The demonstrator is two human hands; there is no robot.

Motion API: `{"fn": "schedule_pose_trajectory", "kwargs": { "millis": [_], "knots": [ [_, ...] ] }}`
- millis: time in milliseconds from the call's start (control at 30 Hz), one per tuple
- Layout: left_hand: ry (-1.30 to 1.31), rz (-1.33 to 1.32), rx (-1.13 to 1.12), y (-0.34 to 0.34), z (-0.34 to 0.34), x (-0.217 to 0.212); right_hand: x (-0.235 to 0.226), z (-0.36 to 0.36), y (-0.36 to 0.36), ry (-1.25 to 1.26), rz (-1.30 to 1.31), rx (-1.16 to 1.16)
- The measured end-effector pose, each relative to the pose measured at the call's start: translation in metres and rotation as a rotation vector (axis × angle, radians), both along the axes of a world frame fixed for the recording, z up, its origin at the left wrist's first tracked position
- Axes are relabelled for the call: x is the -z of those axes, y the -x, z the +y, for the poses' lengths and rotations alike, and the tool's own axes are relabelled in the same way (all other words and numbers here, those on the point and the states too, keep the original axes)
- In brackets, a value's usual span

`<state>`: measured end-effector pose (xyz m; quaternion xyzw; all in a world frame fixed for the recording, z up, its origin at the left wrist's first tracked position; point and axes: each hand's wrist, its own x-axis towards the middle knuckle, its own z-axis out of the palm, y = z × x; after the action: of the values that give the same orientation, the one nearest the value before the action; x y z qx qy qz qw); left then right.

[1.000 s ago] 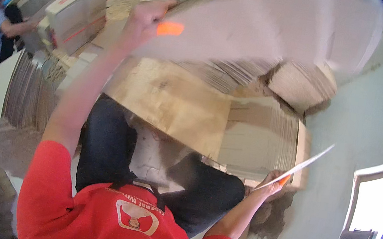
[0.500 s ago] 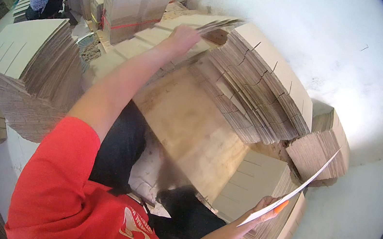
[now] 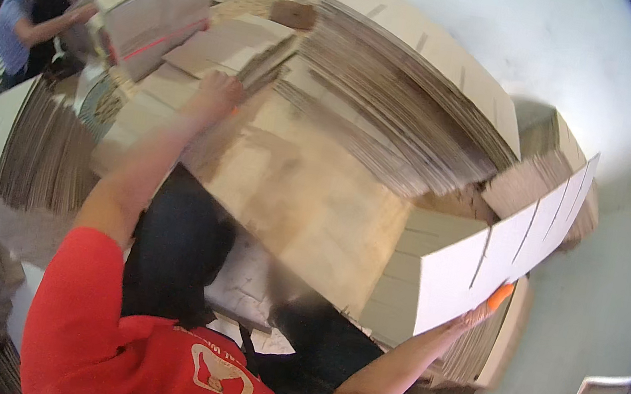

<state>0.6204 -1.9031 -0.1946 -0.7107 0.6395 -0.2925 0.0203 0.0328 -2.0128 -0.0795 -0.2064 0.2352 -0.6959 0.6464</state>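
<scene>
My right hand (image 3: 482,311), with an orange cover on one finger, is closed on the lower edge of a slotted white cardboard sheet (image 3: 511,241). The sheet stands tilted above a low stack of slotted cardboard (image 3: 399,289) at the right. My left hand (image 3: 219,95) is at the near corner of a small pile of cardboard sheets (image 3: 227,48) on the far left of the wooden board (image 3: 306,204). Its fingers look bent but are blurred, so whether they grip a sheet is unclear. A bit of orange shows beside them.
A tall stack of slotted cardboard (image 3: 419,91) leans along the wall at the back. More cardboard stacks stand at the left (image 3: 40,150) and far right (image 3: 536,180). A large carton (image 3: 156,13) with a red strap is at the back left, near another person (image 3: 20,34).
My left hand has come back left and nearer, and the sheets it held up no longer show raised in it. My right hand has lifted its cardboard sheet and turned its slotted face into view.
</scene>
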Motion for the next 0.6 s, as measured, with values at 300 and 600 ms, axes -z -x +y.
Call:
{"fn": "schedule_pose_trajectory", "kwargs": {
  "millis": [300,600],
  "knots": [
    [0.477,0.493,0.692,0.2,-0.167,-0.212,-0.03,0.018,0.007,0.19,0.653,0.214],
    [-0.014,0.108,0.546,0.297,-0.249,-0.218,-0.011,0.015,0.017,0.159,0.465,0.195]
  ]
}}
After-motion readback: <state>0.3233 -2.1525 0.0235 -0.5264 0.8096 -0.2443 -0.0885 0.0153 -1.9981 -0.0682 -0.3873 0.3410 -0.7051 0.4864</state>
